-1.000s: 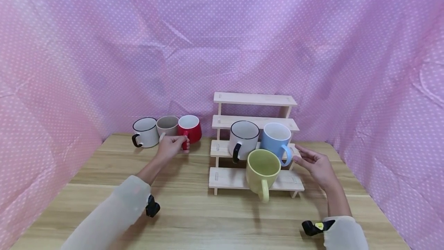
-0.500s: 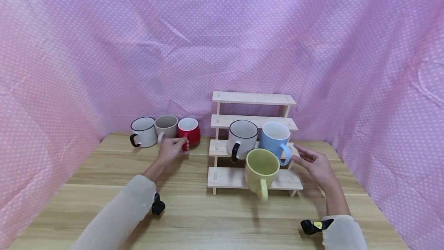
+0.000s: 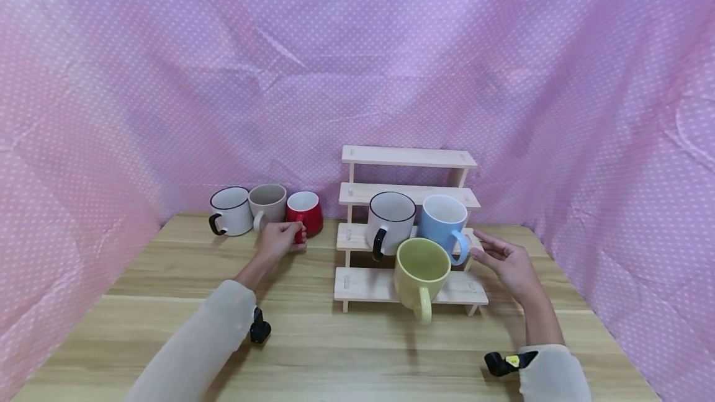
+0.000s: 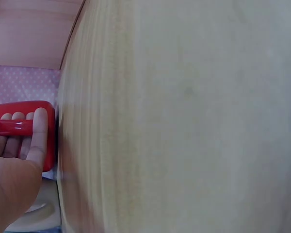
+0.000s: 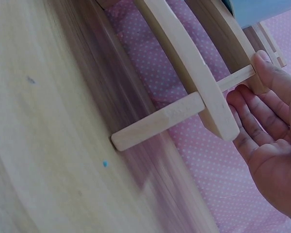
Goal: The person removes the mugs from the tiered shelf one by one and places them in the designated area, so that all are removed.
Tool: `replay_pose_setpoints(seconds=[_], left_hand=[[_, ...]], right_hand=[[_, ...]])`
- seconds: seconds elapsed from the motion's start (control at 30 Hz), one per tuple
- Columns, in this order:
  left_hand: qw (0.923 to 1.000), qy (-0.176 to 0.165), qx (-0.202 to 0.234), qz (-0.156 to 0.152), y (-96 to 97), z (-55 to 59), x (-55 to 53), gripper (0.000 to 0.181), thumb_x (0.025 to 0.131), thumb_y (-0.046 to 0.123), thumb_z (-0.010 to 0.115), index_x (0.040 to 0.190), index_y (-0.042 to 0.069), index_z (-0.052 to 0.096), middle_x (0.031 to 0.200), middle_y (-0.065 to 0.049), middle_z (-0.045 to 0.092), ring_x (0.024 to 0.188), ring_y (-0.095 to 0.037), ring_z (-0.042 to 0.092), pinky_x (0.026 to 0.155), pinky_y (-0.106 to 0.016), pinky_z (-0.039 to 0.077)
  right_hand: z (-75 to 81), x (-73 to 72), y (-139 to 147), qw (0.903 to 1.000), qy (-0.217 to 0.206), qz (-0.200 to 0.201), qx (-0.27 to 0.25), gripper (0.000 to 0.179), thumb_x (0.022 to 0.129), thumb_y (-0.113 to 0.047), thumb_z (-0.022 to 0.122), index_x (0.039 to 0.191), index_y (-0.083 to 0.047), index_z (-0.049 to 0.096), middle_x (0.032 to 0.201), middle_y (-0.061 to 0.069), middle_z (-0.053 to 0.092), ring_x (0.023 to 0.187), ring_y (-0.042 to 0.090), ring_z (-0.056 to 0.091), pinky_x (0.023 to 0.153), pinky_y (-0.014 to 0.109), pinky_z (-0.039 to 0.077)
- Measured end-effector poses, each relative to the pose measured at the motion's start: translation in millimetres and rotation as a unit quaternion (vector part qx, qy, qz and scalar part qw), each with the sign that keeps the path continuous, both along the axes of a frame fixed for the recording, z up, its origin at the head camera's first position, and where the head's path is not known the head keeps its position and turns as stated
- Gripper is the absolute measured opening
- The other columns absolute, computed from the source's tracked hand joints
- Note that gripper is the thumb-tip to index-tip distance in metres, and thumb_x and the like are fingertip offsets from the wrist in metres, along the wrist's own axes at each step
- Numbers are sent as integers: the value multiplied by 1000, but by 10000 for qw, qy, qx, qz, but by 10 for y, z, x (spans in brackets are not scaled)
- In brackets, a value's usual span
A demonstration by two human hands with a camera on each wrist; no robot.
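At the back left my left hand grips the handle of a red mug with a white inside. In the left wrist view its fingers lie behind the red handle. A taupe mug stands directly left of it, partly behind the hand. My right hand holds the right end of a four-tier wooden display stand, thumb at the third tier's edge and fingers below. On that tier are a white black-rimmed mug and a light blue mug; a yellow-green mug stands on the lowest tier.
A white ribbed mug with a black handle is leftmost in the back row. The stand's two upper tiers rise behind the mugs. Pink dotted cloth hangs around the wooden table.
The red mug sits slightly lower in the head view than a second ago, with my left hand still on its handle. My left forearm has shifted rightward. The right hand keeps its place.
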State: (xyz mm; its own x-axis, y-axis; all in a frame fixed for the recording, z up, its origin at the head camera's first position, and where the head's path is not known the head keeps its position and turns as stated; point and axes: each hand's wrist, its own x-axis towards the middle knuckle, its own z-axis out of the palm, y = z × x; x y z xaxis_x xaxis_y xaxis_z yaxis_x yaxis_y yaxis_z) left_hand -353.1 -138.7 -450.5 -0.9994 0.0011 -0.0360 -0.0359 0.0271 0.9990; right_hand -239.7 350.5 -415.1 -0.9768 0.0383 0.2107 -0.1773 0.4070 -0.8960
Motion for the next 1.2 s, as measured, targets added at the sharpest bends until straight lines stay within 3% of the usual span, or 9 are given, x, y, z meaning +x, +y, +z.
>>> replay_pose_setpoints(seconds=[0.4, 1.2], left_hand=[[9999, -79, -122, -72, -33, -9, 55, 35, 108, 14, 50, 121, -16, 63, 101, -18, 65, 91, -28, 65, 86, -42, 62], [9994, -243, -147, -174, -55, 17, 39, 31, 108, 11, 49, 123, -13, 61, 109, -21, 63, 93, -25, 64, 86, -41, 62]], right_hand=[[-16, 0, 6, 10000, 0, 33, -60, 59, 96, -25, 74, 145, 2, 54, 107, -8, 71, 99, -2, 68, 84, 15, 55], [-51, -45, 34, 10000, 12, 0, -2, 59, 95, -26, 75, 145, -2, 55, 108, -7, 71, 99, -2, 67, 84, 15, 55]])
